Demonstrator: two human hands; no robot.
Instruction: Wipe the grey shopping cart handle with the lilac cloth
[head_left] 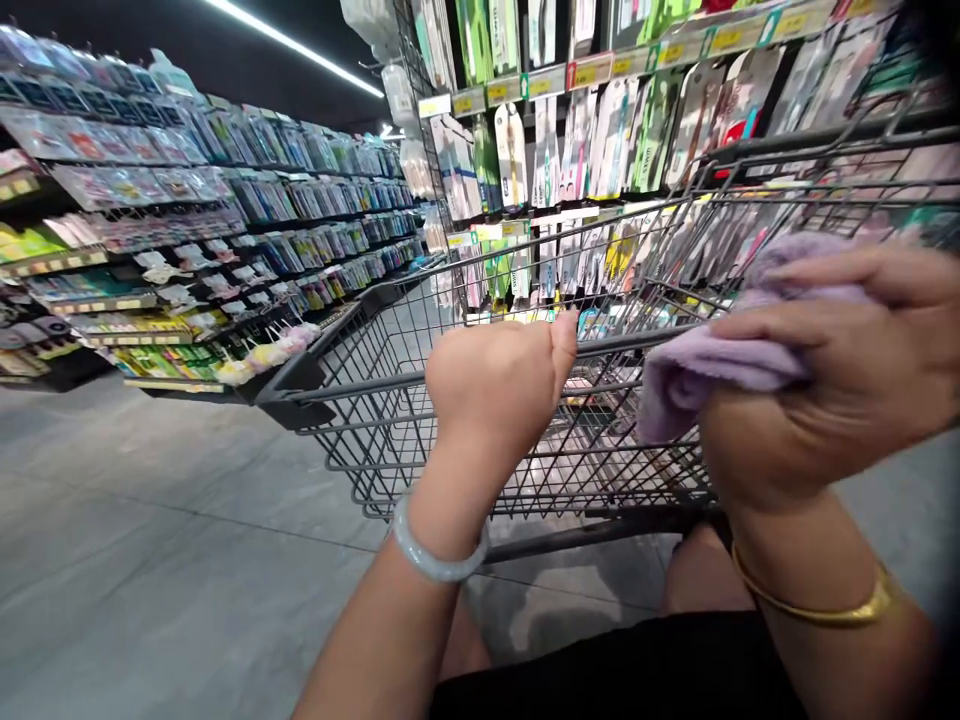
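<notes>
My left hand point(499, 380), with a pale bangle point(435, 550) on the wrist, is closed in a fist at the top side rail of a grey wire shopping cart point(375, 415). The rail runs into the fist from both sides, and the fingertips are hidden. Over the cart's right part, my right hand point(832, 380), with a gold bangle point(817, 610) on its wrist, is closed on a bunched purple cloth point(679, 385). Parts of the cloth stick out above and left of the fingers. Motion blurs this hand somewhat.
Behind the cart stands a rack of packaged toothbrushes point(547, 160) with price strips. Another shelf point(187, 200) full of small packaged goods runs along the left aisle. Grey floor point(150, 550) lies to the left. My knee point(705, 575) is close to the cart's lower frame.
</notes>
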